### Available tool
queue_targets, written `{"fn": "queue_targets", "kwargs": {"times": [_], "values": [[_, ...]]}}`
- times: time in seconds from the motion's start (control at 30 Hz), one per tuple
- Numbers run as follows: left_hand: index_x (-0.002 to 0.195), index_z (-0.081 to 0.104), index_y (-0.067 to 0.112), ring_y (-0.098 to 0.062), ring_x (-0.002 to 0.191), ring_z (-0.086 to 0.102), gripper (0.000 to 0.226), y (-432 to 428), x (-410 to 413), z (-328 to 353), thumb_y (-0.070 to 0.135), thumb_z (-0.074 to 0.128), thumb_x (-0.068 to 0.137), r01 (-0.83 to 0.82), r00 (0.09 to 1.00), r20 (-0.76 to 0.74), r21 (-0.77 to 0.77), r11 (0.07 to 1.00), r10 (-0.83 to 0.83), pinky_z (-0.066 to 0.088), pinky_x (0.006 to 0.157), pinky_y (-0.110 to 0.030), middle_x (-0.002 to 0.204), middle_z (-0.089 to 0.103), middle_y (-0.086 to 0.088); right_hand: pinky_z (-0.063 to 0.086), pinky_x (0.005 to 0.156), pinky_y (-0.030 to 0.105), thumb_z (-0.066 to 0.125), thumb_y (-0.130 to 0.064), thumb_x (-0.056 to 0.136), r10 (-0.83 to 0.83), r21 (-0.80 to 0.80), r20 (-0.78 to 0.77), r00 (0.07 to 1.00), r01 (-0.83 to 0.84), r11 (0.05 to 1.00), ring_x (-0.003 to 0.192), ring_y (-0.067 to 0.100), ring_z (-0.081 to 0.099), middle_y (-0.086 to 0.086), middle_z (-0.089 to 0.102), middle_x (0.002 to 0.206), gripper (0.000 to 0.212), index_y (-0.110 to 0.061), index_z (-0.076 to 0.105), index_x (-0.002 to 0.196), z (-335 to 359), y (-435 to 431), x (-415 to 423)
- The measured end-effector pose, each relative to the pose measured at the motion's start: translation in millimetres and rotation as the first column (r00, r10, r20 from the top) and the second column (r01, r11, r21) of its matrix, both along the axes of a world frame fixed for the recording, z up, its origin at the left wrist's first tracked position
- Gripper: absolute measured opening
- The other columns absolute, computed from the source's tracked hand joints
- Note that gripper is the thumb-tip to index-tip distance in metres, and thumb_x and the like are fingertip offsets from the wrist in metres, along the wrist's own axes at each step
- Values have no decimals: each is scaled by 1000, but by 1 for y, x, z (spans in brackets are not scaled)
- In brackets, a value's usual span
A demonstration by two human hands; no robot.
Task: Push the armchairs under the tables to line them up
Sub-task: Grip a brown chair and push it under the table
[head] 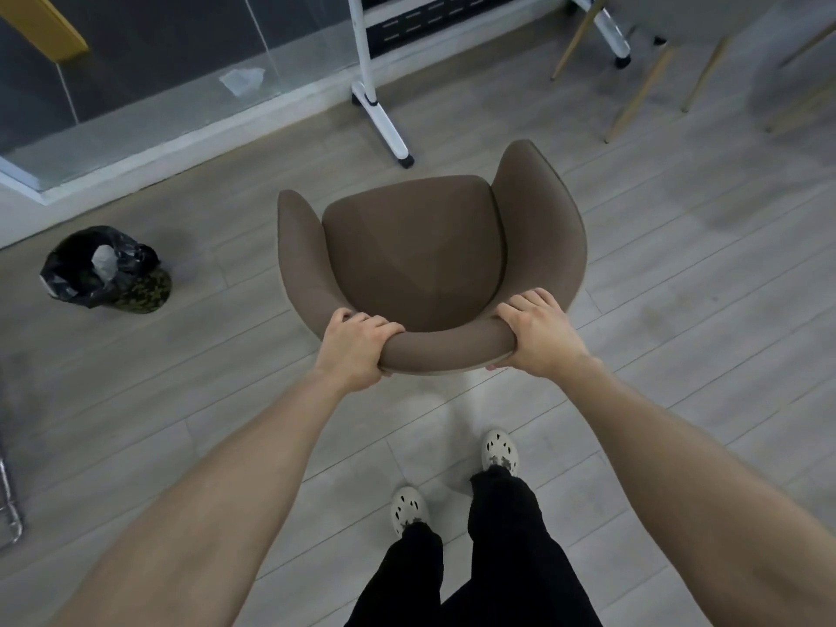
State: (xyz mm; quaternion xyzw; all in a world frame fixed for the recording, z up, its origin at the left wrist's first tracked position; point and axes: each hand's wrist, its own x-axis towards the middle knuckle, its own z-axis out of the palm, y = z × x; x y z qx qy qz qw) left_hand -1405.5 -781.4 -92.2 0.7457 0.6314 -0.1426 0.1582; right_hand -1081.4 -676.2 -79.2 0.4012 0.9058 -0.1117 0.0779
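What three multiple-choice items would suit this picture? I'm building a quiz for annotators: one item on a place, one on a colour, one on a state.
1. Where is the bin with the black bag?
A. On the floor, left of the armchair
B. On the seat
C. Behind the person's feet

2. What colour is the armchair?
A. Yellow
B. Brown
C. White

3. How is the chair held?
A. One hand on an armrest
B. Untouched
C. Both hands on the backrest

Answers: 1 A, it stands on the floorboards at far left. 2 B, seat and arms are brown. 3 C, the left hand and right hand wrap the back's top edge.
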Motion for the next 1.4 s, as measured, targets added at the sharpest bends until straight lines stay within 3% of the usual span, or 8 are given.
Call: {"fn": "queue_targets", "kwargs": {"times": [0.23, 0.43, 0.57, 0.67, 0.83, 1.2, 1.4], "values": [[134, 57, 48, -15, 116, 66, 68, 100, 6, -3, 60, 83, 71, -17, 1000, 14, 53, 998, 16, 37, 111, -45, 126, 70, 18, 35, 117, 46, 61, -100, 49, 4, -4, 30, 1000, -4, 1000, 111, 28, 61, -2, 65, 108, 101, -23, 66, 116, -1, 108, 2], [134, 57, 50, -13, 116, 66, 71, 212, -4, -3, 67, 83, 70, -68, 998, 5, 46, 997, 68, 38, 108, -44, 127, 70, 20, 39, 113, 48, 82, -86, 52, 46, 7, 6, 999, -46, 999, 108, 30, 62, -2, 63, 104, 88, -24, 65, 113, -5, 231, -10], [138, 55, 50, -14, 123, 63, 71, 292, -8, 2, 61, 83, 73, -102, 995, 7, 1, 995, 102, 36, 110, -44, 132, 69, 20, 40, 111, 49, 74, -85, 56, 56, 9, -20, 998, -55, 998, 106, 33, 62, 0, 63, 102, 83, -21, 65, 109, -3, 314, -18], [140, 53, 51, -14, 127, 61, 73, 347, -13, 3, 58, 86, 75, -132, 991, 16, -6, 991, 132, 35, 114, -46, 135, 67, 21, 39, 114, 49, 63, -90, 57, 76, -5, -11, 997, -76, 997, 109, 31, 60, 0, 64, 105, 89, -22, 65, 114, 0, 375, -27], [137, 52, 52, -14, 125, 61, 68, 425, -21, 4, 57, 82, 76, -163, 986, 15, -28, 986, 163, 36, 112, -46, 134, 67, 21, 32, 119, 47, 76, -87, 62, 118, -15, 55, 991, -118, 993, 119, 29, 57, -2, 63, 118, 89, -26, 62, 126, 4, 463, -43], [137, 51, 53, -15, 124, 62, 65, 547, -68, 2, 55, 81, 80, -177, 984, 19, 7, 984, 177, 34, 113, -46, 134, 67, 20, 32, 120, 47, 81, -82, 65, 112, -24, 44, 993, -111, 994, 117, 27, 57, -2, 63, 116, 83, -26, 61, 124, 6, 588, -95], [140, 51, 51, -15, 125, 62, 68, 584, -90, 8, 52, 83, 80, -149, 989, -6, -11, 989, 149, 36, 113, -46, 135, 66, 19, 34, 119, 49, 82, -73, 68, 87, -45, 49, 995, -85, 995, 117, 29, 58, -1, 63, 115, 76, -24, 62, 123, 5, 616, -116]]}}
